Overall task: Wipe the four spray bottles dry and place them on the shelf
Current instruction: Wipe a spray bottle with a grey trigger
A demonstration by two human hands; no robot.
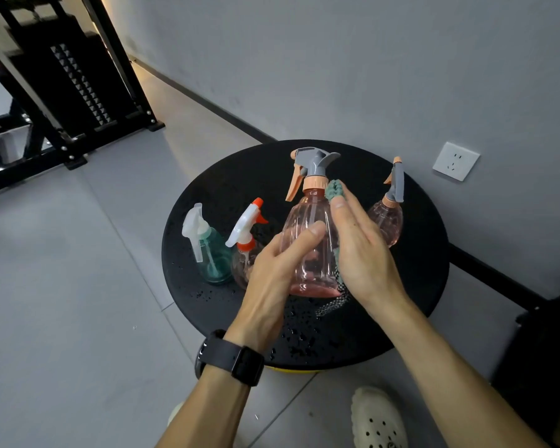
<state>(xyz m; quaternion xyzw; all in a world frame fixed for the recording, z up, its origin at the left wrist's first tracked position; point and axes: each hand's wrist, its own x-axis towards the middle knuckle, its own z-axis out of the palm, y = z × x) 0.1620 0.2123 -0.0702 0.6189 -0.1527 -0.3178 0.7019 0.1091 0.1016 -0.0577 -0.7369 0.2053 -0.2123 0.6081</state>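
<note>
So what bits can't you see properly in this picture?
Head view, the only view:
- Green cleaning cloth: mostly hidden under the right hand.
- Clear pink bottle with the red-and-white sprayer: its lower body is covered by the left hand.
- Shelf: cannot tell where it is; the black metal frame is cut off by the left edge.
- Round black table: its base is hidden beneath the top.

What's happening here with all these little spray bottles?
A person is drying spray bottles at a round black table beaded with water drops. The left hand grips the big pink bottle, while the right hand presses a green cloth flat against its side. Three more wait on the table: a teal bottle, a small bottle with a white and red trigger, and another pink bottle behind.
</note>
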